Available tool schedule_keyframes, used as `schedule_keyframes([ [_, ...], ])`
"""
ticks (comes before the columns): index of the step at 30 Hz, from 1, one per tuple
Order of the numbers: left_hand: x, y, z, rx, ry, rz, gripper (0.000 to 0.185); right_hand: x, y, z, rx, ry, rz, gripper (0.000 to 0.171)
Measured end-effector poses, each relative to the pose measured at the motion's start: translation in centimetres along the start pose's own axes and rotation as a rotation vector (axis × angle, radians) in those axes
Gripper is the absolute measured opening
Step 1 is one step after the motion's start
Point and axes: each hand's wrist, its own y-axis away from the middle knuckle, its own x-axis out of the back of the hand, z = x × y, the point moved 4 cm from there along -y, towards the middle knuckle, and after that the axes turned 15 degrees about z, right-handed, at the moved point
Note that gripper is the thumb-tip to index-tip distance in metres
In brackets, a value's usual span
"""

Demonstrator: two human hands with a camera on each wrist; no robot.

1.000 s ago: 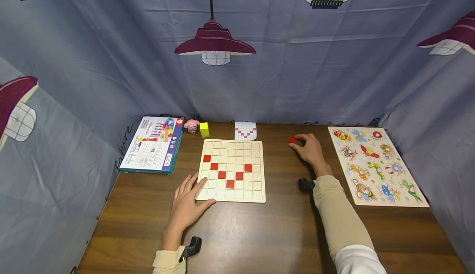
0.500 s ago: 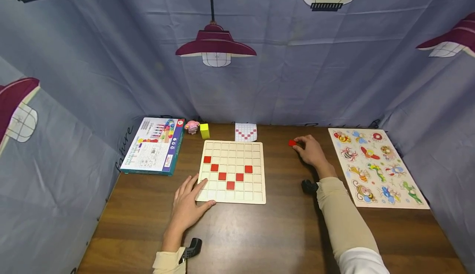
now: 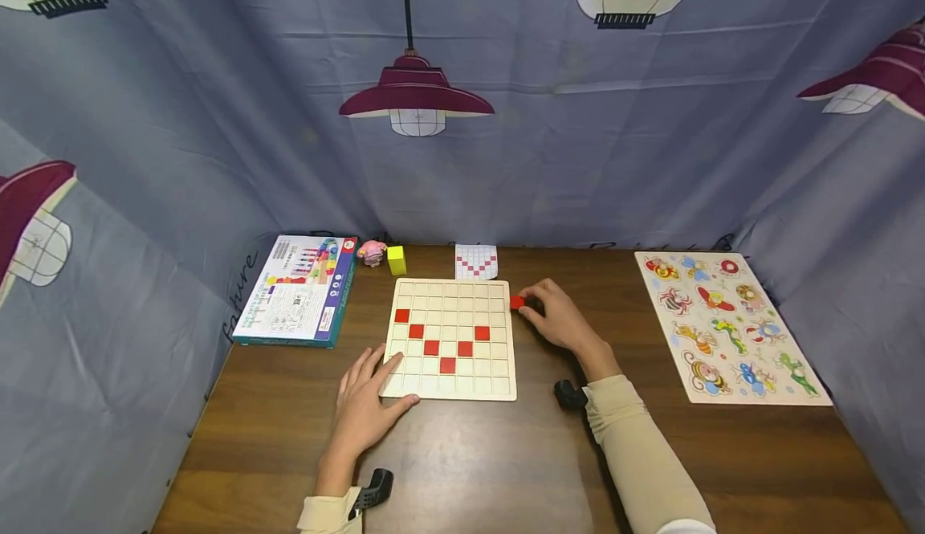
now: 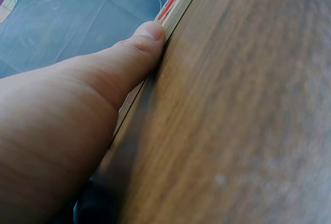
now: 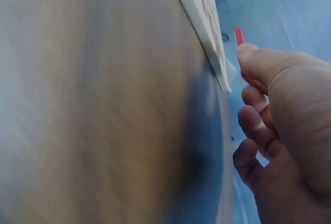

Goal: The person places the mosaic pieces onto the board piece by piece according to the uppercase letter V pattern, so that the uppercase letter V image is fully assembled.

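A pale wooden grid board (image 3: 477, 301) lies on the table, with several red square tiles (image 3: 431, 348) set in its cells along two slanting lines. On its near left corner rests my left hand (image 3: 364, 405), fingers spread and fairly straight; the left wrist view shows the thumb (image 4: 139, 48) against the board's edge. My right hand (image 3: 560, 321) pinches a red tile (image 3: 516, 302) between thumb and finger, at the board's right edge in the head view. In the right wrist view, this tile (image 5: 238, 36) sticks out past the thumb tip, held up off the table.
Behind the board lies a pattern card (image 3: 476, 262) showing a red V of squares. A yellow block (image 3: 397, 260), a pink figurine (image 3: 372, 253) and a flat box (image 3: 296, 293) stand to the left. An insect picture board (image 3: 730, 329) lies at the right.
My right hand has carried the red tile leftward and slightly nearer, from the table on the right to the board's right edge. My left hand has stayed on the board's corner.
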Motion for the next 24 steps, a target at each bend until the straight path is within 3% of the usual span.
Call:
schedule_keyframes([
  [7, 0.1, -0.1, 0.0, 0.003, -0.012, 0.011, 0.079, -1.8, 0.8, -2.5, 0.086, 0.051, -0.086, 0.031],
  [14, 0.0, -0.5, 0.2, -0.004, -0.004, 0.008, 0.08, -2.0, 0.7, -2.9, 0.121, 0.102, -0.068, 0.029],
  [19, -0.1, -0.6, 0.2, -0.005, 0.004, 0.002, 0.08, -2.2, 0.6, -2.8, 0.095, 0.106, -0.062, 0.028],
  [24, -0.3, -0.4, 0.1, -0.007, 0.003, 0.0, 0.079, -2.4, 0.9, -2.8, 0.005, 0.072, -0.045, 0.028],
])
